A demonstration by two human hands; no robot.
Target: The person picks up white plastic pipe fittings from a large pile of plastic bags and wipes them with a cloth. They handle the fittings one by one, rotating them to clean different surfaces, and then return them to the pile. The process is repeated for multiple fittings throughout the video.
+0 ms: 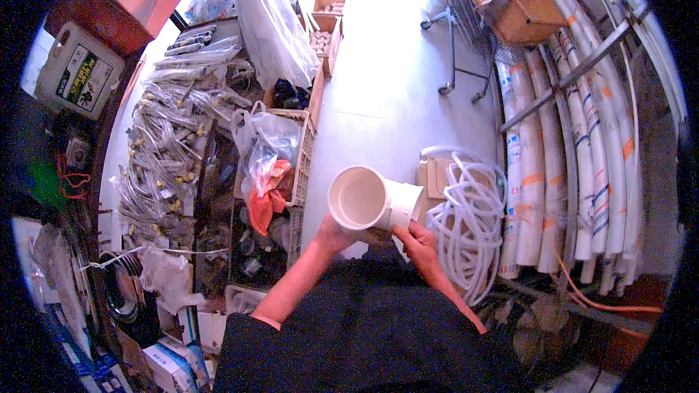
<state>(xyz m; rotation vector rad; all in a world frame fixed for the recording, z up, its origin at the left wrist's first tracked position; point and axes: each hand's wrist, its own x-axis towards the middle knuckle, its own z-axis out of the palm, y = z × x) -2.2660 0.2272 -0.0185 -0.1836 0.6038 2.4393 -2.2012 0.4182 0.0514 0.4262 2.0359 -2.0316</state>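
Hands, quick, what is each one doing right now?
Left hand: closed on the white pipe fitting, gripping from below.
Right hand: closed on the same fitting.

Both forearms come up from the lower edge and meet near the middle of the view. The left forearm is bare from a dark sleeve's cuff onward and slants up to the right. The left hand (333,234) is cupped, fingers curled upward in a grasp. The right hand (417,241) sits just beside it, slightly apart, with the thumb raised and the fingers bent closed in a grip, the wrist angled inward.
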